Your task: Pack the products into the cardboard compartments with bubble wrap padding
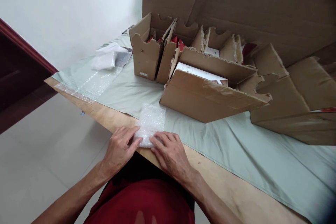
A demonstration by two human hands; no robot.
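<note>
A piece of bubble wrap [152, 117] lies at the wooden front edge of the table, its near part folded over into a thicker packet. What the fold encloses, if anything, I cannot make out. Thumb and fingers of my left hand [120, 147] grip the packet's left side. On the right side, my right hand [171, 149] has its fingers closed on the near corner of the same packet. Beyond the hands, the far end of the wrap lies flat on the pale green cloth [126, 92].
A cardboard box [207, 94] holding white boxes stands just beyond the wrap. Taller cardboard dividers [145, 54] with red packets stand behind it, and another carton [283, 112] is at right. White wrapped packets [103, 61] and a clear bubble wrap sheet [89, 84] lie at left.
</note>
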